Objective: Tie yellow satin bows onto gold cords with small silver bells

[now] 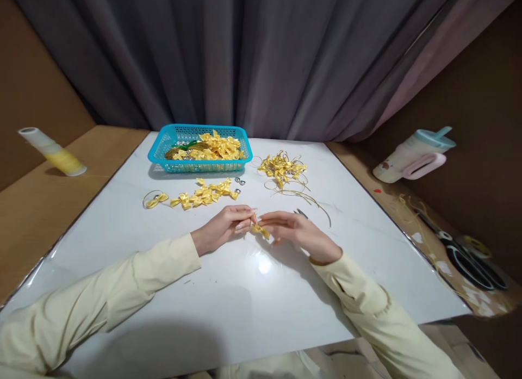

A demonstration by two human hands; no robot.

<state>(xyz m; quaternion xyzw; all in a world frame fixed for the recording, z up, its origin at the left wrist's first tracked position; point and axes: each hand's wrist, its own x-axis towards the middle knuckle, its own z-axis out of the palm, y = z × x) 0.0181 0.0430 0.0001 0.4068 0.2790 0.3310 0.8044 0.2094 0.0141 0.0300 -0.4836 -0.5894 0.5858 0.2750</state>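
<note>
- Pinches a yellow bow (261, 231) in the left grip (223, 227).
- Has the right grip (305, 235) beside it, cannot tell if closed.
- Has a blue basket (191, 166) beyond both.

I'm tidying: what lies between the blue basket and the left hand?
In the head view, yellow bows and small shiny pieces lie between the basket and the left hand.

Yellow bow (261, 231), blue basket (199, 166), cream sleeves (167, 262), white tabletop (232, 297), purplish-grey curtain (269, 58)
</note>
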